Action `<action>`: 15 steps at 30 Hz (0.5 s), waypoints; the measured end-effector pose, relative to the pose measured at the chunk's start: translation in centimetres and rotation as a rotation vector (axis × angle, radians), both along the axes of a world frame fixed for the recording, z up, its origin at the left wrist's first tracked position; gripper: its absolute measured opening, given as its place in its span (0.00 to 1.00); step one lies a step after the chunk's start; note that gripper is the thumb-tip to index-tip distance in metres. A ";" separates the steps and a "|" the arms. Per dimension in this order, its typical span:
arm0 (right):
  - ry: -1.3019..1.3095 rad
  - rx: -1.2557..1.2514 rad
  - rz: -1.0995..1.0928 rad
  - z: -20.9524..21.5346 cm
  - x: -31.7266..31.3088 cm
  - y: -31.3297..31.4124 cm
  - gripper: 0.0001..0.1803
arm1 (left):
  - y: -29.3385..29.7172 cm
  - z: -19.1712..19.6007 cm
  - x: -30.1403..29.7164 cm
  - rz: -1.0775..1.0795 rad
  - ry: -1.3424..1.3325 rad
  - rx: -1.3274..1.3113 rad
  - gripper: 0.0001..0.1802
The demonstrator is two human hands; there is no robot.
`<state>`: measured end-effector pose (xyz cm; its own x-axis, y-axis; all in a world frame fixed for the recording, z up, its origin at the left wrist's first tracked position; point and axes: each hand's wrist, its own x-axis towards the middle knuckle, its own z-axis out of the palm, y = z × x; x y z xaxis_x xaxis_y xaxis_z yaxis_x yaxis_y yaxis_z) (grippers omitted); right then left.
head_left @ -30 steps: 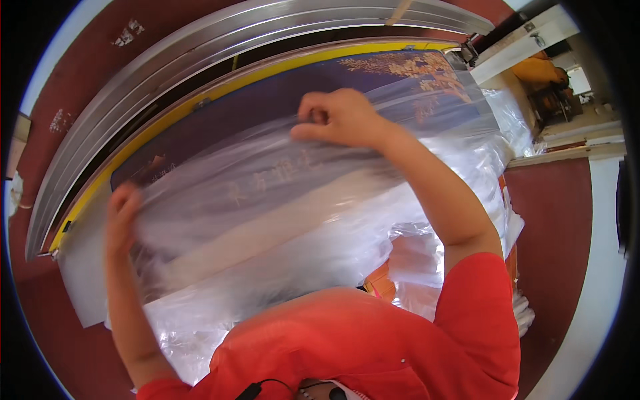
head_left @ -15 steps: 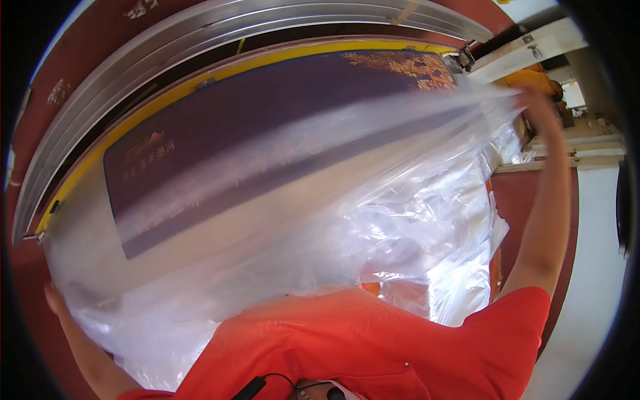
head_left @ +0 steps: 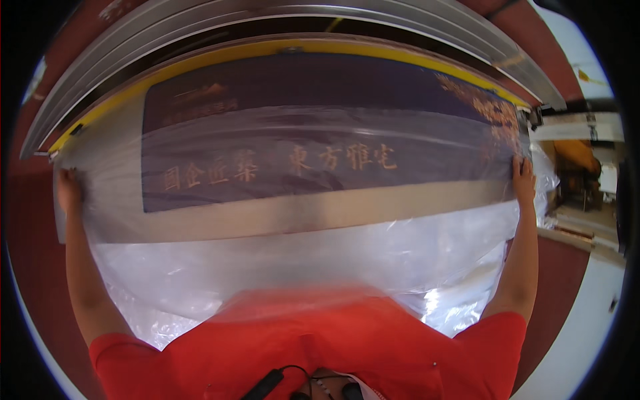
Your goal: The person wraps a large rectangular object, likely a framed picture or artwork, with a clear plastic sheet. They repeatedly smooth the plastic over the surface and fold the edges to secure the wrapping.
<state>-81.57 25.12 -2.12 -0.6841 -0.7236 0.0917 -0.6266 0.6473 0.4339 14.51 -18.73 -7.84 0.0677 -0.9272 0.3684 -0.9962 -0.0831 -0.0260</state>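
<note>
A sheet of clear plastic film [head_left: 293, 257] stretches between my hands, covering the lower part of a dark purple printed panel [head_left: 267, 77]. The panel has a gold tree pattern at its right end and gold lettering under the film. It rests on a pale board [head_left: 110, 173]. At the far left, my left hand [head_left: 70, 192] is closed on the film's edge, its fingers partly blurred. My right hand [head_left: 525, 179] grips the film beside the panel's right end, fingertips pointing away from me. Loose, wrinkled film hangs towards my body.
A yellow strip [head_left: 247, 50] runs along the board's far edge. Beyond it arches a long silver metal rail [head_left: 267, 15]. To the right stands a white beam [head_left: 580, 127], near an orange object [head_left: 577, 157]. Reddish-brown floor [head_left: 563, 287] shows at both sides.
My right hand has come down and nearer to the board, while my left hand has moved up and forward. The film now lies flatter over the panel. My view has turned and shifted.
</note>
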 end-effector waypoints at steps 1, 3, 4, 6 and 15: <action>-0.056 -0.087 -0.032 1.4 5.5 -4.5 0.29 | 1.9 1.7 -1.9 0.059 0.038 0.016 0.16; -0.211 -0.250 0.394 0.7 8.9 -7.6 0.30 | 2.6 2.8 -2.0 0.097 0.098 0.048 0.17; -0.291 -0.321 0.603 0.4 10.1 -8.8 0.30 | 2.1 2.2 -1.0 0.087 0.115 0.068 0.18; -0.317 -0.346 0.359 -0.3 2.6 -7.1 0.29 | 1.4 1.8 -0.4 0.025 0.145 0.053 0.18; -1.455 -0.396 0.715 8.2 40.3 -21.3 0.15 | 3.8 3.7 -4.0 0.178 0.206 0.001 0.19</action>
